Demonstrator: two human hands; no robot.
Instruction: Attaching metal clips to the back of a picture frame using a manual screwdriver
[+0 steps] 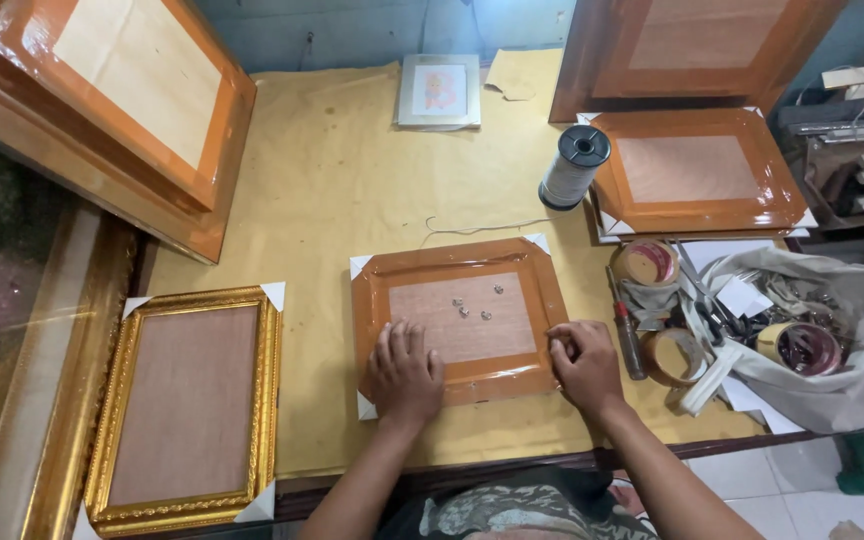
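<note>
A gold ornate frame (187, 405) is lying face down on the counter (332, 170), a spool of string (574, 167) is standing upright, and tape rolls (645, 263) are sitting beside a grey bag (852, 340).

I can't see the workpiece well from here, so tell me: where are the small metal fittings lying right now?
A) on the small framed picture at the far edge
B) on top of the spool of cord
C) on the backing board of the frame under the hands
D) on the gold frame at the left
C: the small metal fittings lie loose on the brown backing board of the orange frame, just beyond the left hand and right hand.
</note>
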